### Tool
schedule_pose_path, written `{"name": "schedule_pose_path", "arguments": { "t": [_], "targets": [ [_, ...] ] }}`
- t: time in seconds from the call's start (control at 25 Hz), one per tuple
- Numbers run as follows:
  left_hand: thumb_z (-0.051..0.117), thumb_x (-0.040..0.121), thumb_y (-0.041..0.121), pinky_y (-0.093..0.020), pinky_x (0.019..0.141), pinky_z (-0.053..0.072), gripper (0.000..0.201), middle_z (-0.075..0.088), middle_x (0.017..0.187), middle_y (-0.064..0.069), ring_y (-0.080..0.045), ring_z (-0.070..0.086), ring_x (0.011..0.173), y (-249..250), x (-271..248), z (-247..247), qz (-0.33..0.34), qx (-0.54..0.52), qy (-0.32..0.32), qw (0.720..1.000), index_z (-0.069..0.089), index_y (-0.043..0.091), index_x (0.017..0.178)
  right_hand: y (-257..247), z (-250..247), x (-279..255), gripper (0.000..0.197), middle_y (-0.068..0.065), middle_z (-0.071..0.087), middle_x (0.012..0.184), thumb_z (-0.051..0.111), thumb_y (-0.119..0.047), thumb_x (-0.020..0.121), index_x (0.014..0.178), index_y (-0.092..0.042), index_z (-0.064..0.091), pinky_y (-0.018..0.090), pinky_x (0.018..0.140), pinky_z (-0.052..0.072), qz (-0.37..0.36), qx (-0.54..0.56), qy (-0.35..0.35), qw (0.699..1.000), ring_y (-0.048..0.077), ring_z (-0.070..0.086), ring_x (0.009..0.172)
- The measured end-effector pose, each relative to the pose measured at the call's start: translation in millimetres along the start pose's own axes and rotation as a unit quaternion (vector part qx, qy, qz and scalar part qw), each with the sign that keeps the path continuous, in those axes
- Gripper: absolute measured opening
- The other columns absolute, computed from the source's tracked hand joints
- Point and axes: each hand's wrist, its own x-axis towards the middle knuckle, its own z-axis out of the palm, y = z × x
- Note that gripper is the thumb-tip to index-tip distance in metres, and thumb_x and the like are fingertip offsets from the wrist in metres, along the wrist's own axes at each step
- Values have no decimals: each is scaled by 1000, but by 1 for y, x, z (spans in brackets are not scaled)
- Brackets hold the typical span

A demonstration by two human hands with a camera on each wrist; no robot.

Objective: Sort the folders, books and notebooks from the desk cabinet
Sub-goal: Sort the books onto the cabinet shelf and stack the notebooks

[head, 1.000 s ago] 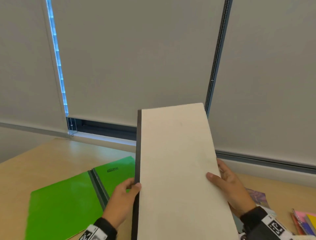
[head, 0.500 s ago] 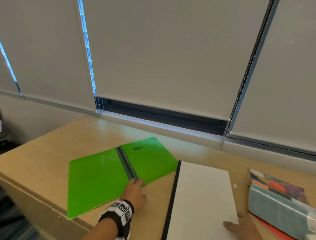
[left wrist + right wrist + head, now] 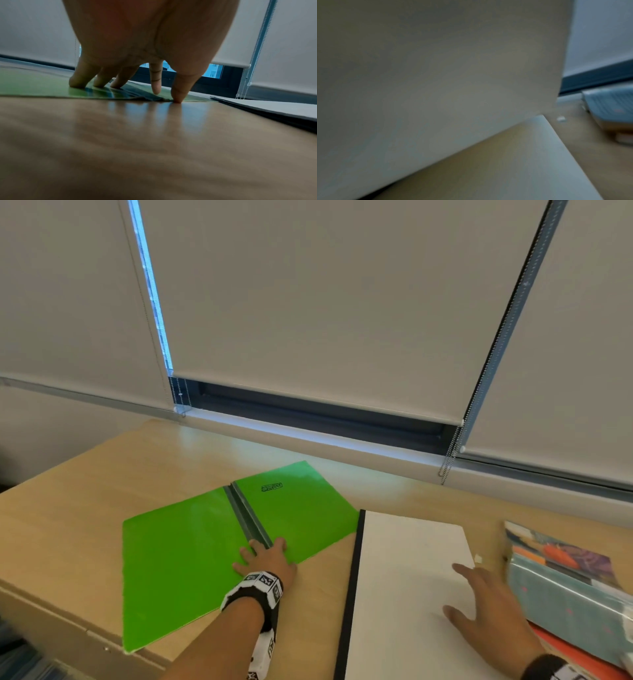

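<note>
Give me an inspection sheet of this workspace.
Surface: wooden desk, bare at left.
Job's things: green folder lying open and flat; white book flat beside it; stack of books at right.
Clutter: small white scrap by the white book.
Grippers: left hand rests fingertips on the green folder; right hand open over the white book.
Cables: bead chains hang from the blinds.
Surroundings: roller blinds, nearly lowered.

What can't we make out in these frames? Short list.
- Right hand: absent from the blurred right wrist view.
- White book: near end cut by the head view's bottom edge.
- Green folder logo: too small to read.
- Stack of books: cropped at the right edge, titles illegible.
</note>
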Motion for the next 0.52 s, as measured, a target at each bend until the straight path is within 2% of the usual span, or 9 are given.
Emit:
{"name": "schedule_pose_path", "arguments": {
  "t": [0.08, 0.12, 0.2, 0.28, 0.36, 0.44, 0.48, 0.52],
  "targets": [
    [55, 88, 44, -65, 112, 13, 41, 6, 160, -13, -43, 4, 145, -6, -1, 5, 20, -8, 12, 1000, 41, 37, 126, -12, -26, 7, 69, 0, 35, 148, 63, -48, 85, 145, -36, 30, 34, 112, 33, -44, -19, 16, 999, 19, 35, 135],
    [56, 87, 44, -66, 112, 12, 45, 6, 161, -9, -41, 3, 146, -14, -3, 5, 29, -17, 8, 999, 39, 38, 128, -20, -42, 12, 67, 1, 39, 145, 64, -45, 86, 144, -34, 34, 35, 111, 34, -61, -20, 31, 997, 20, 38, 133],
    [58, 84, 50, -66, 113, 7, 61, 3, 162, -3, -37, -1, 148, -33, -6, 2, 37, -31, -4, 999, 30, 43, 138, -32, -79, 25, 61, 3, 46, 141, 65, -40, 86, 141, -30, 40, 37, 105, 39, -83, -11, 51, 995, 21, 46, 127],
    [59, 81, 54, -65, 113, 1, 77, -3, 162, -2, -35, -7, 148, -53, -14, -2, 38, -28, -21, 999, 18, 46, 146, -40, -112, 37, 50, 5, 56, 131, 66, -42, 85, 131, -37, 48, 37, 95, 44, -88, -1, 62, 994, 21, 54, 114],
    [58, 81, 55, -66, 113, -3, 84, -9, 162, -3, -34, -12, 147, -67, -24, -6, 50, -9, -41, 998, 7, 48, 148, -39, -138, 39, 36, -3, 63, 113, 63, -62, 77, 110, -57, 51, 39, 87, 48, -84, 20, 87, 992, 20, 60, 100],
    [56, 78, 59, -68, 111, -7, 91, -14, 161, -1, -32, -16, 147, -77, -37, -6, 70, 9, -64, 995, -1, 48, 149, -19, -146, 47, 45, -12, 62, 101, 47, -91, 59, 100, -71, 46, 45, 86, 52, -66, 45, 102, 992, 17, 62, 92],
    [56, 75, 65, -68, 109, -10, 97, -18, 160, 0, -31, -18, 146, -82, -45, -4, 80, 22, -74, 994, -4, 47, 149, -17, -144, 50, 50, -13, 61, 99, 42, -95, 55, 99, -73, 44, 47, 85, 53, -75, 45, 118, 989, 16, 62, 90],
    [55, 68, 74, -69, 107, -13, 105, -22, 158, 3, -30, -21, 146, -86, -54, -3, 89, 40, -84, 992, -8, 46, 148, -24, -141, 47, 48, -12, 62, 100, 46, -92, 58, 100, -70, 45, 44, 84, 52, -84, 49, 118, 988, 16, 61, 90]
  ]
}}
